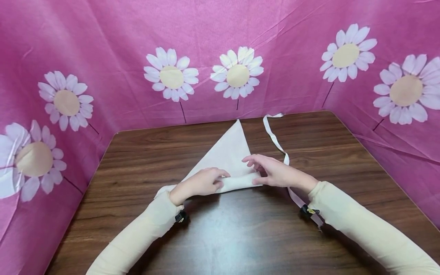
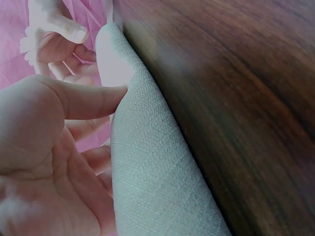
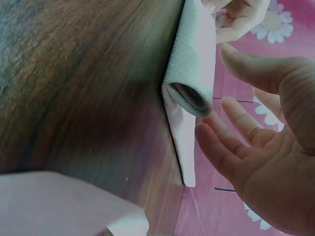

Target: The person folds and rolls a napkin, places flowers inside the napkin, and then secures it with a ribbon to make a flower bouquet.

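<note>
A white cloth (image 1: 225,151) lies on the table as a triangle, its point toward the far edge. Its near edge is turned into a thick roll (image 1: 240,182); the roll's hollow end (image 3: 192,98) shows in the right wrist view. My left hand (image 1: 203,181) grips the roll left of its middle. In the left wrist view, that hand's thumb (image 2: 96,101) presses the roll, with its other fingers partly hidden behind. My right hand (image 1: 275,170) hovers at the roll's right end, fingers spread and loosely bent, holding nothing.
A narrow white strip (image 1: 275,139) runs from the table's far edge down past my right wrist. The brown wooden table (image 1: 220,236) is bordered at the back and sides by a pink sheet (image 1: 292,57) with daisies.
</note>
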Demonstrator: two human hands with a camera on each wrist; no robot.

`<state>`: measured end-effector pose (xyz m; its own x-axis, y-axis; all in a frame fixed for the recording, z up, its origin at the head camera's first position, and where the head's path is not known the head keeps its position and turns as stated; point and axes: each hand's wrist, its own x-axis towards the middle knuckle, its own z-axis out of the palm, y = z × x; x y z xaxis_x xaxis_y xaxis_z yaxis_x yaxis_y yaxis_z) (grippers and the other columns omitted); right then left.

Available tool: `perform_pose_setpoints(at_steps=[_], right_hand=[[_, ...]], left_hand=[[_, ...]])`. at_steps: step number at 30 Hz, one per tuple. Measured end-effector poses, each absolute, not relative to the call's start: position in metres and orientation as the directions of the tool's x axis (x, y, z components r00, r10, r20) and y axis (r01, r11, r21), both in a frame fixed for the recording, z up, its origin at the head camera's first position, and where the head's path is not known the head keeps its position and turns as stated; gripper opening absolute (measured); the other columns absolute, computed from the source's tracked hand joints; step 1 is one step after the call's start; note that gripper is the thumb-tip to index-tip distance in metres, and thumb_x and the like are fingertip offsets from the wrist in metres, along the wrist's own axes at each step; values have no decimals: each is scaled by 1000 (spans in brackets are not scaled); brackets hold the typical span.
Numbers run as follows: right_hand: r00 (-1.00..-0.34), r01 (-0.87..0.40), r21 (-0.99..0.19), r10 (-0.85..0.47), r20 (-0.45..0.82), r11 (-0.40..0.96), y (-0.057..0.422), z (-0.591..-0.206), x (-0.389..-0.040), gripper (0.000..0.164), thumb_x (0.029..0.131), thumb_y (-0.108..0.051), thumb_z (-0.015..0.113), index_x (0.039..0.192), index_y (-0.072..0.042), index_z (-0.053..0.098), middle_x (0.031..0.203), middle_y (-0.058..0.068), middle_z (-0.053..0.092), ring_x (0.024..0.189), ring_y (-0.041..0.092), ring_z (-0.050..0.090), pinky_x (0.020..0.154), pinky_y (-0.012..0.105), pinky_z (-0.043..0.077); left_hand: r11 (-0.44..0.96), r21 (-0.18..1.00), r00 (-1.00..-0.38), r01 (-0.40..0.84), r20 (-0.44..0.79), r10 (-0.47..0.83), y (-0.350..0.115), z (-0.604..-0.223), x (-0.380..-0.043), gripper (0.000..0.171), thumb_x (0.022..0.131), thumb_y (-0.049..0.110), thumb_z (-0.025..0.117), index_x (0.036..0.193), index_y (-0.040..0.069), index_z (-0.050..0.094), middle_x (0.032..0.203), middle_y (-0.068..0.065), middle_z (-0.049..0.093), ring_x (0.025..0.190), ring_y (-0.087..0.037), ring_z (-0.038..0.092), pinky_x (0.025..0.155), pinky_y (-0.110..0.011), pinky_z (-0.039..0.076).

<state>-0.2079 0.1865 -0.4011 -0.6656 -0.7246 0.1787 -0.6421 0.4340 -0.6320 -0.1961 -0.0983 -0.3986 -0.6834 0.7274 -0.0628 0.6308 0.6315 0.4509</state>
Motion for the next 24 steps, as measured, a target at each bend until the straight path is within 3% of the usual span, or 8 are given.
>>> perform_pose_setpoints(at_steps=[7, 11, 20, 24], right_hand=[[-646, -667, -578, -752, 135, 470, 180, -408, -214, 40, 82, -7, 84, 117, -2, 65, 107, 9, 70, 98, 22, 67, 86, 41, 54], [-649, -647, -618, -748, 140, 446, 179, -409, -217, 30, 85, -1, 79, 112, -1, 67, 106, 9, 70, 96, 24, 69, 83, 37, 57], [-690, -601, -674, -704, 167, 429, 183, -420, -220, 32, 90, 6, 70, 120, -4, 65, 108, 13, 63, 92, 27, 62, 78, 35, 55], [-710, -539, -723, -695, 113, 433, 183, -420, -218, 34, 90, 3, 71, 123, -4, 64, 111, 14, 63, 97, 30, 58, 78, 35, 53]], left_hand=[[634, 464, -694, 618, -58, 718, -99, -403, -197, 31, 92, 4, 64, 122, 8, 69, 94, -1, 64, 88, -17, 54, 87, -36, 48], [644, 452, -709, 617, -36, 705, -101, -403, -195, 29, 94, 7, 65, 122, 8, 68, 97, -3, 64, 87, -18, 55, 86, -37, 47], [832, 335, -843, 442, -162, 513, -104, -392, -184, 36, 102, 40, 59, 127, 16, 66, 110, -6, 59, 107, -31, 55, 87, -52, 48], [788, 352, -812, 505, -115, 572, -105, -394, -184, 40, 99, 44, 62, 126, 15, 66, 107, -4, 60, 102, -27, 57, 85, -50, 48]])
